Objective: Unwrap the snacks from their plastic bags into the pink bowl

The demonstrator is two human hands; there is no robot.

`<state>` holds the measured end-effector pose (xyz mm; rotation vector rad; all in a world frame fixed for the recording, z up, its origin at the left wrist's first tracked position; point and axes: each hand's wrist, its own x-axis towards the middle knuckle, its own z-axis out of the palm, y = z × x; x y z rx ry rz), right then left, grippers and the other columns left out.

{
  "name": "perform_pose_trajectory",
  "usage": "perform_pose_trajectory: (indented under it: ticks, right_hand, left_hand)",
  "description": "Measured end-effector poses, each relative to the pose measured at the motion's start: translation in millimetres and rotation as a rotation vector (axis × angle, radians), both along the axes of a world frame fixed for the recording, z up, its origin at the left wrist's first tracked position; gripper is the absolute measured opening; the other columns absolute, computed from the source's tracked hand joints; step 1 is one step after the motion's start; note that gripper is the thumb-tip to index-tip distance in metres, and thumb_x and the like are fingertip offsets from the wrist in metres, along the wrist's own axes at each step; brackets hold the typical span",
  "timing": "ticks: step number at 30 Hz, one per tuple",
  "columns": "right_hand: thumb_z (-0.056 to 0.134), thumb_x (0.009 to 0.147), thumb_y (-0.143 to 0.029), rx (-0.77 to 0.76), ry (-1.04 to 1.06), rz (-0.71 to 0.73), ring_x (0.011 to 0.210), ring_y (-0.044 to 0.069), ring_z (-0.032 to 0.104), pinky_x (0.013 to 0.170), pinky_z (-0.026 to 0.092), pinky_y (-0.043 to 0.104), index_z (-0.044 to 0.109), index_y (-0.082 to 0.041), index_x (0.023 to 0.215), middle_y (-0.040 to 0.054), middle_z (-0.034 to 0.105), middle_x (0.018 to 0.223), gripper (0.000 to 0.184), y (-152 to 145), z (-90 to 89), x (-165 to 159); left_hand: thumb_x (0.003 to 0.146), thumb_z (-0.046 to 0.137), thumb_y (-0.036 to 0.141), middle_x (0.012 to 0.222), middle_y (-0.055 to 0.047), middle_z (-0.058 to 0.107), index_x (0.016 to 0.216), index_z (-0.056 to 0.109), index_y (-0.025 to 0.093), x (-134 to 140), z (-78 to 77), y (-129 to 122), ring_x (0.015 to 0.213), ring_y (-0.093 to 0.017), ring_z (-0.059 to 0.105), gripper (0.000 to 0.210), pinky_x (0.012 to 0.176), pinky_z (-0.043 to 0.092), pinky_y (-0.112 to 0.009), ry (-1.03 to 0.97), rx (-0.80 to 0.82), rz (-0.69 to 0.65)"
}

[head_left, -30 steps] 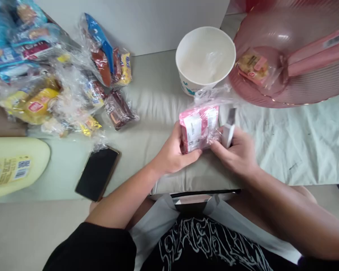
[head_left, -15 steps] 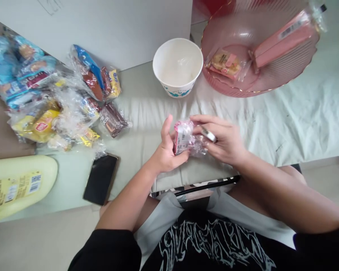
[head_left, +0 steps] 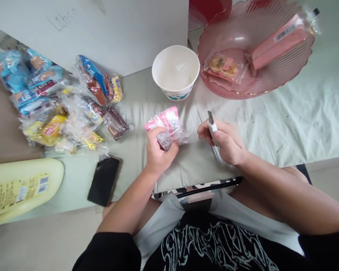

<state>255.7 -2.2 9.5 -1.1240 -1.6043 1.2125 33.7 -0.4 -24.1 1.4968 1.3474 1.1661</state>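
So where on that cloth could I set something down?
The widest bare cloth lies right of the right hand, below the pink bowl. A smaller patch separates the phone from the left hand. Wrapped snacks crowd the left side.

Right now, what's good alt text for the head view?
A left hand holds a pink packet; the right hand holds a cutter. Beyond are a tub and bowl; snacks and a phone lie left.

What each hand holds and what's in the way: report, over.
Left hand gripping pink-and-white packet in clear film. Right hand holding white-handled cutter, grey blade exposed, apart from packet. White round tub with teal print beyond, not between hands.
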Motion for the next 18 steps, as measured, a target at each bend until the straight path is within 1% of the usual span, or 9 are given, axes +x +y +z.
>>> perform_pose_trajectory:
  ticks: [2, 4, 6, 8, 11, 13, 16, 18]
  right_hand:
    - [0.040, 0.100, -0.052, -0.138, 0.081, 0.062, 0.071, 0.017, 0.059, 0.066, 0.051, 0.032, 0.062, -0.020, 0.090, 0.0030, 0.060, 0.077, 0.040, -2.8, -0.8, -8.2]
    - [0.044, 0.100, -0.052, -0.276, 0.212, 0.178, 0.065, 0.012, 0.055, 0.058, 0.049, 0.026, 0.061, -0.019, 0.096, 0.0009, 0.057, 0.078, 0.037, -6.2, -2.7, -19.8]
    - [0.044, 0.100, -0.056, -0.405, 0.359, 0.273, 0.062, 0.010, 0.054, 0.051, 0.047, 0.023, 0.060, -0.019, 0.103, 0.0003, 0.056, 0.082, 0.040, -8.9, -6.1, -31.3]
    - [0.045, 0.099, -0.061, -0.496, 0.455, 0.298, 0.062, 0.009, 0.056, 0.047, 0.047, 0.021, 0.060, -0.019, 0.106, 0.0007, 0.055, 0.085, 0.045, -10.0, -10.0, -39.2]
    - [0.047, 0.097, -0.062, -0.526, 0.494, 0.243, 0.067, 0.011, 0.058, 0.044, 0.043, 0.020, 0.059, -0.020, 0.115, 0.0020, 0.057, 0.087, 0.047, -9.0, -14.1, -42.1]
    - [0.047, 0.099, -0.057, -0.517, 0.482, 0.208, 0.068, 0.011, 0.058, 0.044, 0.041, 0.020, 0.058, -0.020, 0.119, 0.0019, 0.058, 0.085, 0.044, -7.8, -15.0, -40.7]
    - [0.048, 0.100, -0.049, -0.505, 0.432, 0.185, 0.061, 0.008, 0.054, 0.046, 0.041, 0.020, 0.057, -0.019, 0.115, -0.0009, 0.057, 0.080, 0.035, -7.0, -15.7, -39.5]
    - [0.054, 0.098, -0.047, -0.473, 0.403, 0.172, 0.061, 0.007, 0.056, 0.048, 0.044, 0.021, 0.053, -0.020, 0.110, -0.0006, 0.059, 0.086, 0.030, -7.3, -16.3, -40.8]
  left_hand:
    - [0.077, 0.082, 0.034, 0.105, -0.001, 0.057, 0.111, 0.050, 0.028, -2.8, -0.9, 4.7, 0.092, -0.017, 0.059, 0.047, 0.092, 0.049, -0.035, 0.023, 0.016, 0.094]
    - [0.078, 0.082, 0.036, 0.108, -0.002, 0.056, 0.111, 0.051, 0.028, -3.7, -0.6, 7.7, 0.098, -0.019, 0.059, 0.045, 0.096, 0.048, -0.036, 0.014, 0.016, 0.144]
    - [0.077, 0.082, 0.036, 0.106, -0.002, 0.057, 0.109, 0.053, 0.027, -3.0, 0.6, 8.1, 0.099, -0.020, 0.060, 0.044, 0.096, 0.048, -0.036, 0.010, 0.013, 0.136]
    - [0.076, 0.083, 0.033, 0.102, -0.001, 0.058, 0.106, 0.055, 0.027, -2.1, 1.8, 6.7, 0.095, -0.019, 0.060, 0.042, 0.091, 0.049, -0.035, 0.017, 0.007, 0.082]
    - [0.077, 0.079, 0.029, 0.100, 0.000, 0.060, 0.108, 0.057, 0.027, -2.5, 1.9, 5.1, 0.079, -0.015, 0.057, 0.039, 0.077, 0.049, -0.032, 0.032, 0.000, -0.046]
    - [0.078, 0.075, 0.026, 0.101, 0.000, 0.061, 0.113, 0.057, 0.027, -3.8, 0.8, 5.5, 0.072, -0.013, 0.054, 0.039, 0.071, 0.047, -0.030, 0.049, 0.035, -0.099]
    - [0.080, 0.070, 0.023, 0.105, -0.001, 0.061, 0.116, 0.057, 0.027, -5.0, -0.7, 6.7, 0.069, -0.012, 0.050, 0.039, 0.067, 0.044, -0.029, 0.092, 0.099, -0.101]
    - [0.079, 0.069, 0.023, 0.104, -0.001, 0.060, 0.115, 0.056, 0.026, -5.0, -0.7, 6.7, 0.068, -0.012, 0.049, 0.038, 0.066, 0.042, -0.029, 0.097, 0.085, -0.085]
